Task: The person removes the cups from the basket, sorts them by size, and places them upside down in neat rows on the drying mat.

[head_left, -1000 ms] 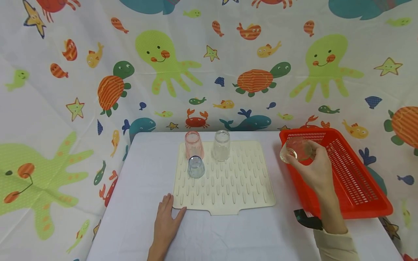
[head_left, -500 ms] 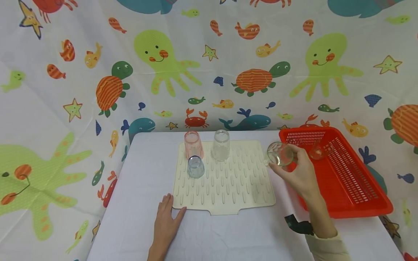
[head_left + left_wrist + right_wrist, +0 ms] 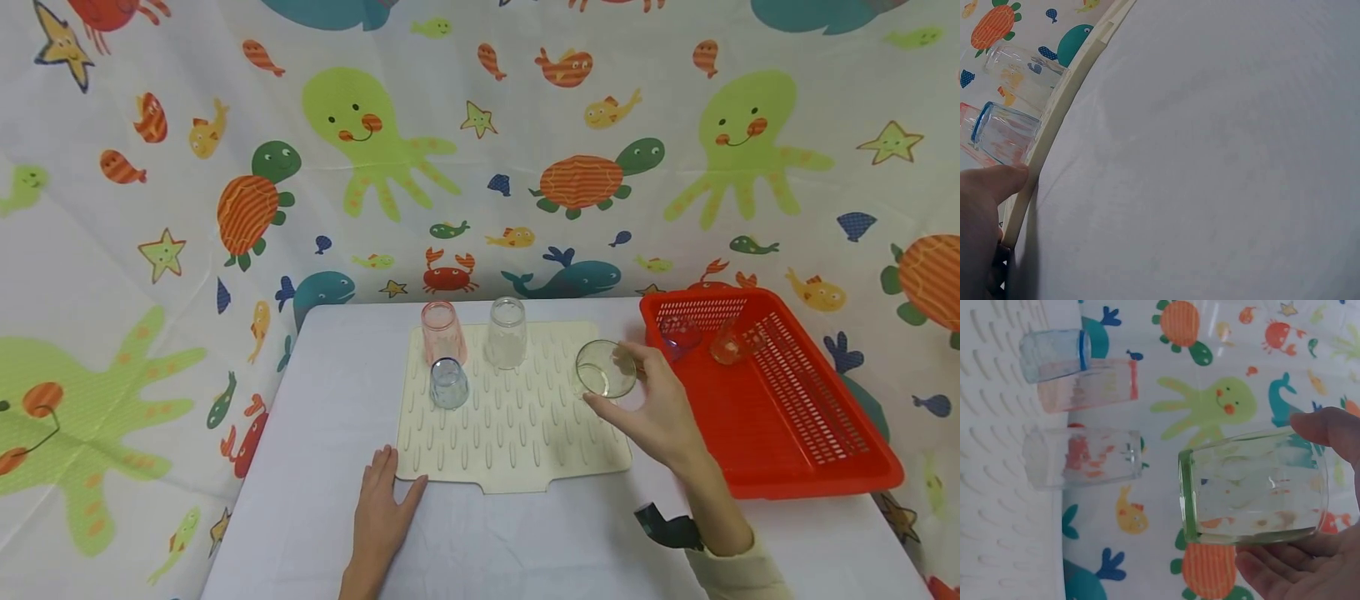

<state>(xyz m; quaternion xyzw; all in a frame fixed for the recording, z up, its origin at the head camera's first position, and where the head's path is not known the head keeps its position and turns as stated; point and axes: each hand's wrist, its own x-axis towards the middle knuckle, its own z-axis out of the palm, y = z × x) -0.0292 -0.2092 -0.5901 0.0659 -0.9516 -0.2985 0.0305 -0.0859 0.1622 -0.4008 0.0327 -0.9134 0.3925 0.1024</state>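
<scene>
Though see-through, a green-tinted glass (image 3: 1254, 490)

Behind a white-covered table (image 3: 322, 400), a white fabric backdrop (image 3: 487, 158) with 3 green cartoon octopuses (image 3: 356, 104).

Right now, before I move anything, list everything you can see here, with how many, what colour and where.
Green-tinted glass: one, greenish, in the right hand
Pink glass: one, pink-tinted, back left of the mat
Clear glass: one, colourless, right of the pink one
Blue glass: one, blue-tinted, in front of the pink one
Mat: one, cream, on the table
Basket: one, red, right of the mat
Glasses in the basket: two, one purplish, one of unclear tint, far end
Table: one, white, under everything
Backdrop: white with colourful sea animals, behind and at the sides
Sleeve: one, cream, right arm
Left hand: one, mat's near left corner
Right hand: one, over the mat's right side
</scene>
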